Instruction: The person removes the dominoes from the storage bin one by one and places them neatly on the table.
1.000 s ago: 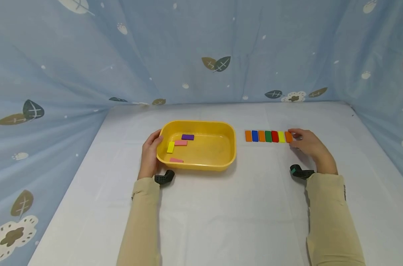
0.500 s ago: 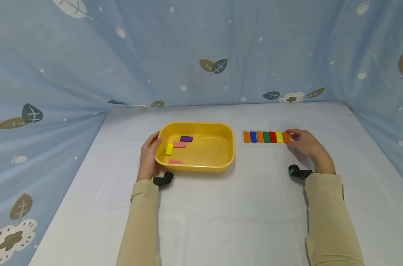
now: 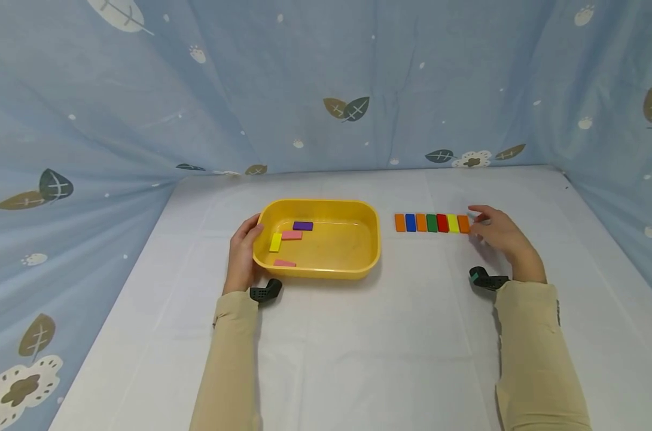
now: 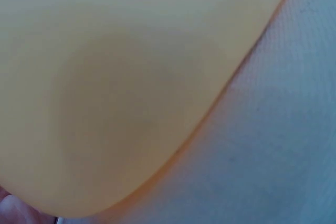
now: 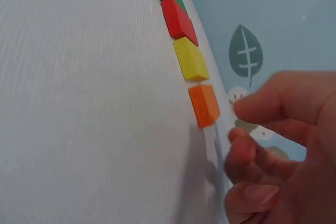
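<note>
My left hand [image 3: 242, 254] holds the left end of a yellow plastic basin [image 3: 331, 272], thumb near the rim and the other fingers partly hidden by the wall. In the left wrist view the basin's side [image 4: 115, 103] fills most of the picture. A row of coloured blocks lies to the right of the basin. At the row's right end is an orange block [image 3: 463, 224], with a yellow block [image 3: 453, 224] beside it. My right hand [image 3: 500, 233] is just right of that orange block; the right wrist view shows a gap between its bent fingers [image 5: 283, 103] and the block.
Inside the basin lie a purple block [image 3: 302, 226], a yellow block [image 3: 274, 243] and two pink blocks [image 3: 291, 235]. A white cloth [image 3: 358, 347] covers the table. Blue patterned fabric [image 3: 283, 78] hangs behind and at both sides.
My right hand has let go of the end orange block and drawn slightly right, its fingers spreading. The left hand and basin stay in place; the head view has shifted a little.
</note>
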`<action>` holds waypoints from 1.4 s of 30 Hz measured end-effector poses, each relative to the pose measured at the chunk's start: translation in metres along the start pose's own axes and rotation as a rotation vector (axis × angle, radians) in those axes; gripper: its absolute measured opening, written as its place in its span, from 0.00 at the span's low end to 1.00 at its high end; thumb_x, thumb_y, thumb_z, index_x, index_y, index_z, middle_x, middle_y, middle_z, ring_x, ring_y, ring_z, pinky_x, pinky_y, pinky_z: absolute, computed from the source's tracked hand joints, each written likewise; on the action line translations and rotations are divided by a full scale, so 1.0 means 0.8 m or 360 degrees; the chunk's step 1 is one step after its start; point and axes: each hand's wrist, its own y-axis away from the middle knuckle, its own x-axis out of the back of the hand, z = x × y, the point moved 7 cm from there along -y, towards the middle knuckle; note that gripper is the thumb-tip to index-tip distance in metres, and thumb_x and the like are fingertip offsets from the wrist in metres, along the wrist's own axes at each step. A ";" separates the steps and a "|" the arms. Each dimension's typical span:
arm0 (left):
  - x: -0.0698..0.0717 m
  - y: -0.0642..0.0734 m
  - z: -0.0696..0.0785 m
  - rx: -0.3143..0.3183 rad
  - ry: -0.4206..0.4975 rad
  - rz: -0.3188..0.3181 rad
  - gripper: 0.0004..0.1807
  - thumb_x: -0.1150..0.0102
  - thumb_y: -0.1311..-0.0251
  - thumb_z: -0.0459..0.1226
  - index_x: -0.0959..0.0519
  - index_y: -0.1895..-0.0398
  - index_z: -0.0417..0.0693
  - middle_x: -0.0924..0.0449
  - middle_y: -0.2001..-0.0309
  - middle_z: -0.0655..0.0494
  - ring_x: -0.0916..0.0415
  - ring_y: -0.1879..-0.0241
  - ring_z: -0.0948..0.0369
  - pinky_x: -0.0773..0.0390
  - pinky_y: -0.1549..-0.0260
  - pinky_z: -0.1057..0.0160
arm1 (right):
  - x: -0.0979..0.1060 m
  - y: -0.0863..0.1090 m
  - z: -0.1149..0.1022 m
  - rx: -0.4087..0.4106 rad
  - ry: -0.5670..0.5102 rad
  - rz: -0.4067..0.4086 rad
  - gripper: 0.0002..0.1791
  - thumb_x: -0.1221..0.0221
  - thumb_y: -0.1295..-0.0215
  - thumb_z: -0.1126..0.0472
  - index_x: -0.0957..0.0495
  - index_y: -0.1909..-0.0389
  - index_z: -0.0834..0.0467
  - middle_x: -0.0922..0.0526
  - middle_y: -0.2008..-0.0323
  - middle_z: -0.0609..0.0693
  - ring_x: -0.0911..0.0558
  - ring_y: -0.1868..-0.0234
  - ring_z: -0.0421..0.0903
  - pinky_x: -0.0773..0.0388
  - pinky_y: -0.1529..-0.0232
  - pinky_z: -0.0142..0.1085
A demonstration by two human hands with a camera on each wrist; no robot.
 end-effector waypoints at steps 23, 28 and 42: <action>0.008 -0.005 -0.006 -0.0034 -0.0055 -0.0004 0.25 0.47 0.43 0.50 0.33 0.41 0.56 0.35 0.42 0.55 0.32 0.46 0.54 0.26 0.54 0.59 | -0.041 -0.070 -0.047 0.0630 -0.0155 0.0791 0.17 0.56 0.38 0.39 0.33 0.48 0.28 0.24 0.64 0.37 0.25 0.65 0.36 0.24 0.63 0.35; 0.007 -0.004 -0.003 -0.0040 -0.0035 -0.0012 0.23 0.48 0.41 0.47 0.32 0.42 0.54 0.34 0.42 0.53 0.33 0.46 0.52 0.26 0.54 0.58 | -0.058 -0.021 -0.119 0.0806 -0.0238 0.0599 0.17 0.54 0.36 0.46 0.31 0.46 0.36 0.24 0.63 0.44 0.24 0.65 0.39 0.25 0.65 0.32; 0.005 -0.007 -0.006 -0.0035 -0.0028 0.0020 0.24 0.48 0.41 0.48 0.33 0.41 0.55 0.34 0.42 0.55 0.32 0.46 0.53 0.26 0.54 0.59 | -0.149 0.074 -0.260 0.1121 0.0154 -0.0159 0.21 0.47 0.37 0.55 0.31 0.44 0.54 0.24 0.58 0.46 0.23 0.61 0.44 0.23 0.61 0.36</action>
